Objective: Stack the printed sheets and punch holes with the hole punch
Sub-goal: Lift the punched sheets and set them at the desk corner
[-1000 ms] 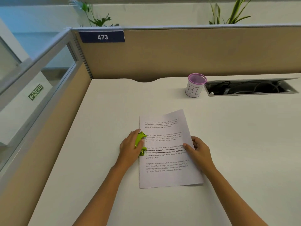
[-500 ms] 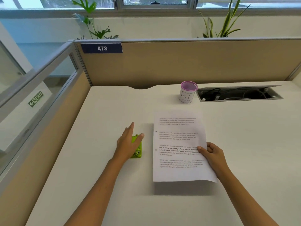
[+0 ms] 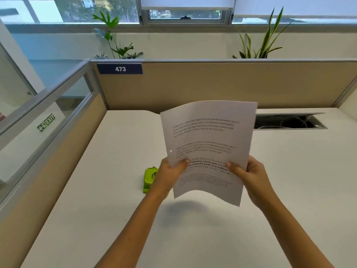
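Head view of a desk [image 3: 116, 200] in a partitioned cubicle. Both hands hold the sheets [image 3: 209, 144] raised above the desk, printed side toward the camera, the stack tilted slightly clockwise and bowed, with its lower edge curling forward. The left hand [image 3: 170, 176] grips the left edge at about two-thirds of the way down, thumb pressed on the printed face and the other fingers hidden behind the paper. The right hand [image 3: 251, 176] grips the right edge at a similar height, thumb likewise on the front. One punched hole [image 3: 170, 151] shows near the left margin, just above the left thumb; whether a second lies under that hand cannot be told. How many sheets make up the stack cannot be told. A soft shadow of the paper falls on the desk below it. The punch [image 3: 149, 178], bright green, rests on the desk just left of the left wrist, partly hidden by it and touched by neither hand. At the back right of the desk an open cable tray [image 3: 289, 122] shows wires inside; the sheets cover its left end. A beige partition [image 3: 231, 84] closes the rear, bearing a dark plate [image 3: 120, 69] marked 473 at its upper left. Two plants [image 3: 116, 39] rise behind the partition, below a window. A green exit sign [image 3: 46, 122] shows through the glass side panel on the left.
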The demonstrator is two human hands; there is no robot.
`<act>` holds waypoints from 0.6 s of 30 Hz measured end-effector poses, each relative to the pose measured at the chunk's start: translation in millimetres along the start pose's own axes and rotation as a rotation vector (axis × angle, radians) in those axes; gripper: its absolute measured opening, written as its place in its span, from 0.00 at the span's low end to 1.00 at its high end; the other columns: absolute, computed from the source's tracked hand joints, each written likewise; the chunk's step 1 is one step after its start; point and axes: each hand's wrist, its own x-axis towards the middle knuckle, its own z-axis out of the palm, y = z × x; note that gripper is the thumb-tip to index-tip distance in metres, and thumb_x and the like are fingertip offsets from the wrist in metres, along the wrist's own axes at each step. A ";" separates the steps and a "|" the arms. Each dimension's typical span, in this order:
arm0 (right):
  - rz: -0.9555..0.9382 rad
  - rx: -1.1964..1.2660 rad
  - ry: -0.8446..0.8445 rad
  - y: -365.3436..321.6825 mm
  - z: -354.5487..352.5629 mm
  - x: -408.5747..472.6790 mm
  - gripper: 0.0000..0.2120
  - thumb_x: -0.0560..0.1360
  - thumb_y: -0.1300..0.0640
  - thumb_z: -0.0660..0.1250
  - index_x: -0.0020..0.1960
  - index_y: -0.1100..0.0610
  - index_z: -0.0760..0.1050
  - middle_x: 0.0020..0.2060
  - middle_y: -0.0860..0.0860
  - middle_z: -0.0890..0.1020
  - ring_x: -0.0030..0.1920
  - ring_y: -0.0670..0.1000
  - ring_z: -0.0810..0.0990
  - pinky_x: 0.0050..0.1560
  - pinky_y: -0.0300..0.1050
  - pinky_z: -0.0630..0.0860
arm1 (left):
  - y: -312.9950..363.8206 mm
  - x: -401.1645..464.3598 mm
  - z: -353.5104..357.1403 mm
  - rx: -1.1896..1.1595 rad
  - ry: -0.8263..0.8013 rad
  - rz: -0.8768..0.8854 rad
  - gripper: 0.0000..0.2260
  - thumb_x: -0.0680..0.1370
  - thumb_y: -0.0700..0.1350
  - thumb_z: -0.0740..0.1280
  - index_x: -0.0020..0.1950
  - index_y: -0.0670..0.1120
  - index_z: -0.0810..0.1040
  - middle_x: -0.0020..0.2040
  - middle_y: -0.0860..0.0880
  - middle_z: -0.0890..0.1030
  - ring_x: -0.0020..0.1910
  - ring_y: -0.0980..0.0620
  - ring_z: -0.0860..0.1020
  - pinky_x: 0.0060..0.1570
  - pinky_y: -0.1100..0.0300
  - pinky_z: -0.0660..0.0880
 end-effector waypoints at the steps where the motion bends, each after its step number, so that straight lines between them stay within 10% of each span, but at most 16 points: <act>1: -0.019 -0.007 0.045 0.7 4.0 -2.2 0.10 0.70 0.57 0.72 0.51 0.50 0.82 0.48 0.50 0.86 0.46 0.53 0.85 0.41 0.45 0.82 | 1.0 -2.0 3.3 0.029 0.002 0.038 0.06 0.72 0.50 0.71 0.47 0.61 0.82 0.45 0.57 0.86 0.46 0.54 0.83 0.42 0.59 0.81; 7: 0.065 -0.082 0.223 46.9 17.4 -23.5 0.09 0.72 0.61 0.72 0.44 0.47 0.81 0.43 0.48 0.86 0.45 0.53 0.84 0.45 0.54 0.83 | -28.4 -19.0 15.8 0.137 0.059 0.032 0.08 0.73 0.47 0.72 0.42 0.62 0.82 0.42 0.58 0.85 0.43 0.58 0.83 0.37 0.66 0.79; 18: 0.100 -0.060 0.147 56.9 13.3 -15.2 0.12 0.73 0.60 0.71 0.47 0.42 0.80 0.44 0.44 0.86 0.45 0.50 0.84 0.41 0.42 0.82 | -47.7 -21.5 13.6 0.129 0.154 -0.059 0.06 0.72 0.48 0.73 0.44 0.60 0.81 0.46 0.58 0.83 0.47 0.55 0.81 0.41 0.65 0.80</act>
